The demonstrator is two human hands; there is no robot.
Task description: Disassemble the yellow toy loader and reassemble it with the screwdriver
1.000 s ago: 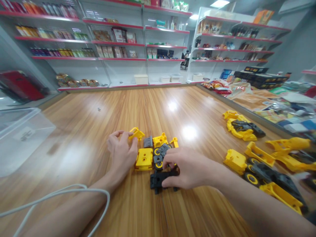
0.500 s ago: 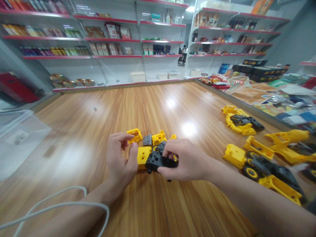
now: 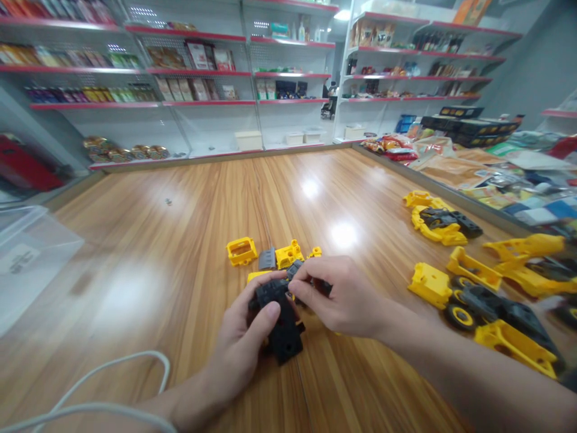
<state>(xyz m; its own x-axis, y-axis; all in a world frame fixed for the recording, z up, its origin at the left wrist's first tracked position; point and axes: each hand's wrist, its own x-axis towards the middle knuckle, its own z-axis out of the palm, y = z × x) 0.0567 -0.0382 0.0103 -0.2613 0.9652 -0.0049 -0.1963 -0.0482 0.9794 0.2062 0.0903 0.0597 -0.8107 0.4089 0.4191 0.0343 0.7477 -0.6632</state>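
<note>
My left hand (image 3: pixel 246 331) is closed round a black toy vehicle chassis (image 3: pixel 286 338), its thumb pressed on top. The chassis is tilted above the table. My right hand (image 3: pixel 345 297) pinches with thumb and forefinger at the far right corner of the chassis; what sits between those fingertips is too small to make out. Just beyond the hands lie a yellow frame-shaped part (image 3: pixel 242 251), a grey toy part (image 3: pixel 267 258) and a yellow toy part with holes (image 3: pixel 288 254). A yellow block (image 3: pixel 258 276) is mostly hidden behind my left fingers.
More yellow and black toy vehicle parts lie at the right, among them a wheeled black chassis (image 3: pixel 505 313) and a yellow block (image 3: pixel 429 284). A clear plastic box (image 3: pixel 36 264) stands at the left. A white cable (image 3: pixel 112 361) loops near my left forearm. Stocked shelves (image 3: pixel 202 72) line the back.
The black chassis has passed from my right hand into my left and been turned, its near end now pointing toward me. My right hand has shifted to its far corner.
</note>
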